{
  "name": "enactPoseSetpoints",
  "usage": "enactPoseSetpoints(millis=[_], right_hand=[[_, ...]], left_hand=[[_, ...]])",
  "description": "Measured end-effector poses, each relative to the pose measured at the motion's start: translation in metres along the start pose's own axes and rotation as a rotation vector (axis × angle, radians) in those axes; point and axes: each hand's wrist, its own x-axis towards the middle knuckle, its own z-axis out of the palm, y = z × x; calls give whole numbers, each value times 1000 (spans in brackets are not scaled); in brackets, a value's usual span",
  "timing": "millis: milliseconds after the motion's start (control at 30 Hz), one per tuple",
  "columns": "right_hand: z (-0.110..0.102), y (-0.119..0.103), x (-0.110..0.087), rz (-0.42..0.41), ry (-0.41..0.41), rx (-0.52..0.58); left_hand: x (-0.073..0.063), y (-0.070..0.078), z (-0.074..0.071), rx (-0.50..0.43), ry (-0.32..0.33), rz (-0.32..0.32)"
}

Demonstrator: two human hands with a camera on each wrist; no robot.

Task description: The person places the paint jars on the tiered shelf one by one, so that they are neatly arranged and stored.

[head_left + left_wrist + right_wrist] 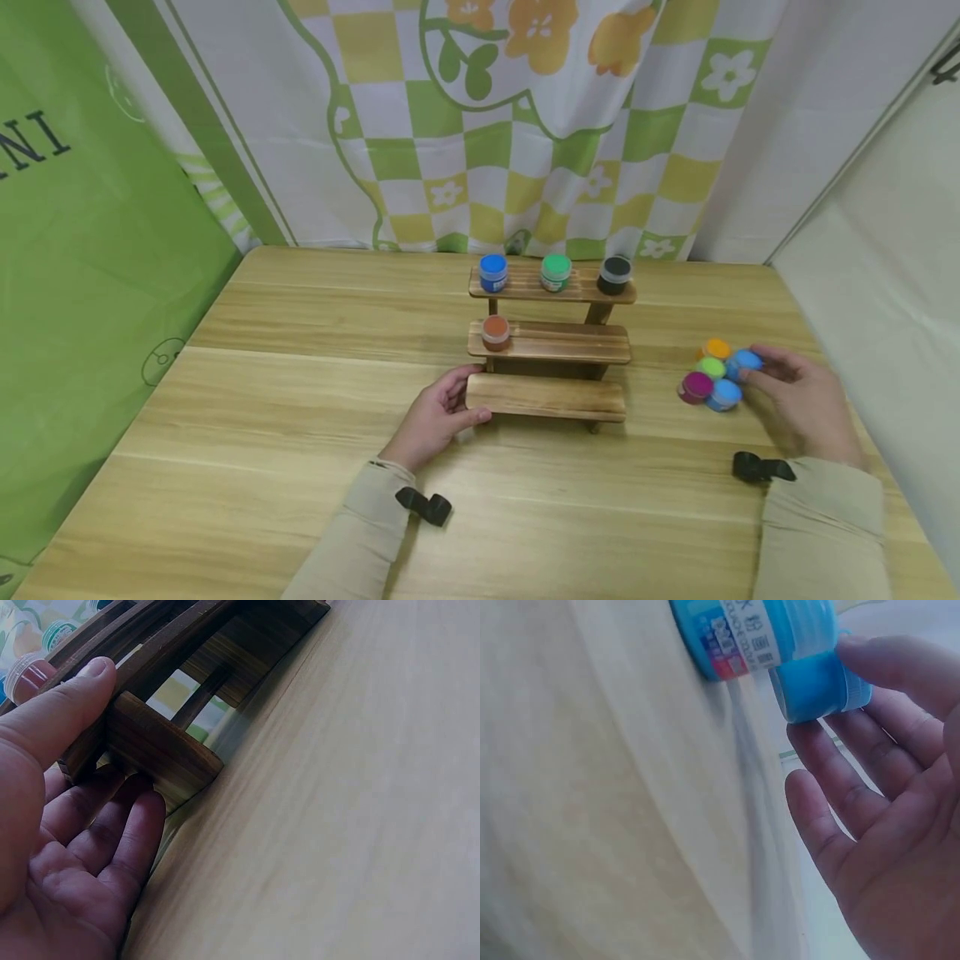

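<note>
A three-step wooden display stand (551, 396) stands on the table. My left hand (442, 417) holds the left end of its lowest step. In the left wrist view the thumb (79, 697) lies over the step's edge, with the other fingers against the stand's side. On the right, my right hand (806, 400) pinches a blue paint jar (745, 364) between thumb and fingers. This jar (817, 690) appears behind a light blue jar (757, 630) in the right wrist view. Beside it cluster the light blue (724, 395), purple (696, 387), green (712, 368) and orange (717, 349) jars.
Blue (493, 273), green (556, 272) and black (615, 275) paint jars sit along the top step. A brown jar (496, 332) is at the middle step's left end. Behind the wooden table (300, 417) hangs a checked curtain (525, 158).
</note>
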Motion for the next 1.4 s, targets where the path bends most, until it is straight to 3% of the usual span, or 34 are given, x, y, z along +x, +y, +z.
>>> enactPoseSetpoints(millis=[300,600,1033,1400], right_hand=[[-7,-12,-1,-17,50,13],[-10,-31,-8,-60,126,-45],[-5,-62,-18,-94,88,-5],[5,-81,-23,-194,108,-8]], left_hand=[[1,-1,-1,6,10,-15],[1,-3,-1,21,13,-15],[2,-3,-1,10,9,-17],[2,-2,-1,2,2,-17]])
